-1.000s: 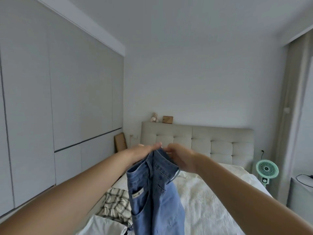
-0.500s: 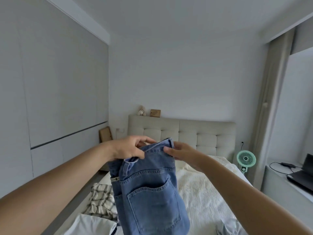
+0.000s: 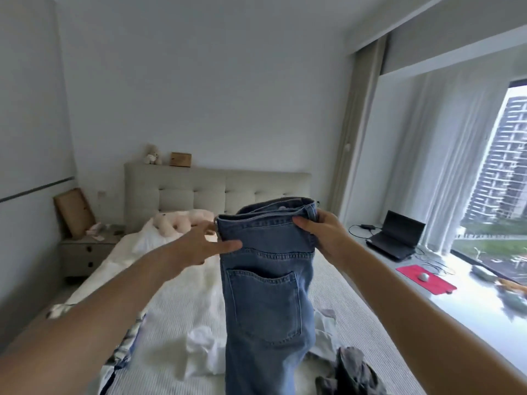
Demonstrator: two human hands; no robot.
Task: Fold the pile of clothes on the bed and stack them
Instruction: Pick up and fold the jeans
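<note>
Since half a second ago the jeans (image 3: 268,280) have swung to the right, and both hands now sit at the two ends of the waistband instead of close together. Right hand (image 3: 325,238) pinches its end firmly; left hand (image 3: 205,243) has its thumb laid on the denim, but whether its blurred fingers clamp behind I cannot tell. Doubled lengthwise, the jeans hang above the bed (image 3: 182,303), back pocket facing out. Below lie a crumpled white garment (image 3: 202,354), a grey one (image 3: 353,372) and a plaid piece (image 3: 125,346), all unfolded; no finished stack shows, so the task looks barely begun.
</note>
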